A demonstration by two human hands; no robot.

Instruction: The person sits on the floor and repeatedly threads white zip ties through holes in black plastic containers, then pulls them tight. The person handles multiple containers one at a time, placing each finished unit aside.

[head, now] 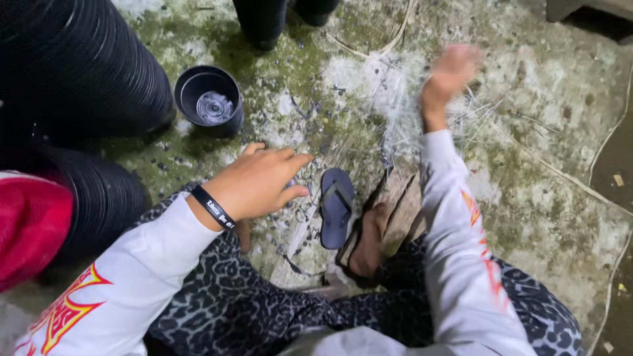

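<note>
My left hand (260,181) hovers above my knee with its fingers loosely curled, and I cannot make out anything in it. A black band sits on that wrist. My right hand (450,74) is raised over the floor and blurred by motion; thin pale strands (402,99) spread below and beside it, and I cannot tell whether it grips them. A small black plastic pot (210,100) stands upright on the floor beyond my left hand. I sit with patterned trousers and white sleeves.
Tall stacks of nested black pots (79,72) lie at the left, next to a red cloth (30,224). A dark flip-flop (336,206) lies between my legs; my foot (369,244) wears another. The mossy concrete floor (541,132) has litter and loose strands.
</note>
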